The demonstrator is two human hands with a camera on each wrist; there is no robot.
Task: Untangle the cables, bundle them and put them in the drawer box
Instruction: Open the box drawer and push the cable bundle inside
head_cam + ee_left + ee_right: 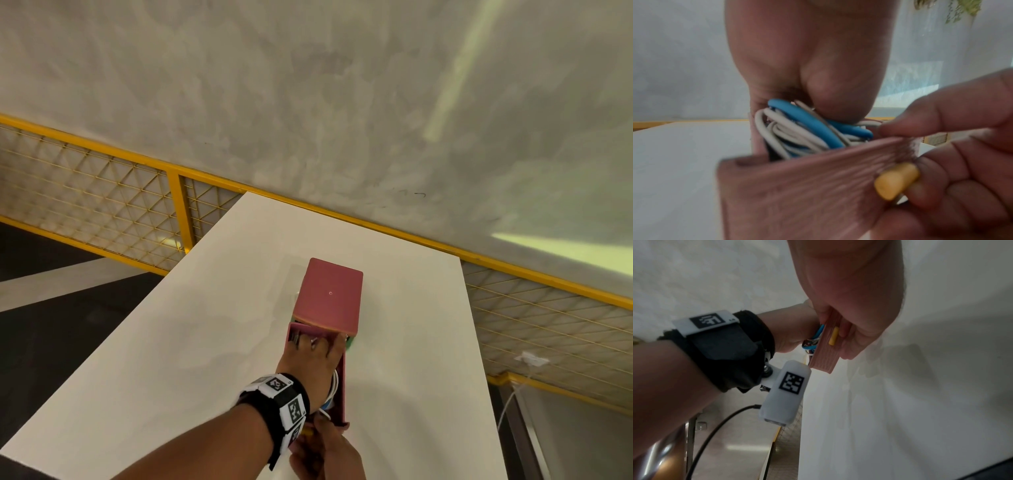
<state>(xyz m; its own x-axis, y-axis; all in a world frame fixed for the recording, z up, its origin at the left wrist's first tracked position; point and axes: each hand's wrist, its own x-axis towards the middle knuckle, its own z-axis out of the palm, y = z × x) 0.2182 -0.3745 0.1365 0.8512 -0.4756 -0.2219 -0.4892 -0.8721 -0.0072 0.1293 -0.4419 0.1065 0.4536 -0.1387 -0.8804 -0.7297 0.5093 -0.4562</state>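
Note:
A dark pink drawer box (330, 294) stands upright on the white table (171, 342). Its top drawer (342, 387) is pulled out toward me. Blue and white cables (797, 129) lie bunched inside it, also visible in the head view as cables (334, 383). My left hand (318, 346) lies over the drawer, palm pressing down on the cables, fingertips hidden near the box. My right hand (908, 155) grips the drawer front (807, 186), thumb over its top edge, fingers beside the yellow knob (896, 180). In the right wrist view the drawer front (826, 352) and knob (833, 335) are visible.
The table ends close on the left and right of the box. A yellow mesh railing (102, 192) runs behind it, below a pale wall. A white plug with its cord (529, 359) hangs on the railing at the right. A green edge (349, 342) shows beside the box.

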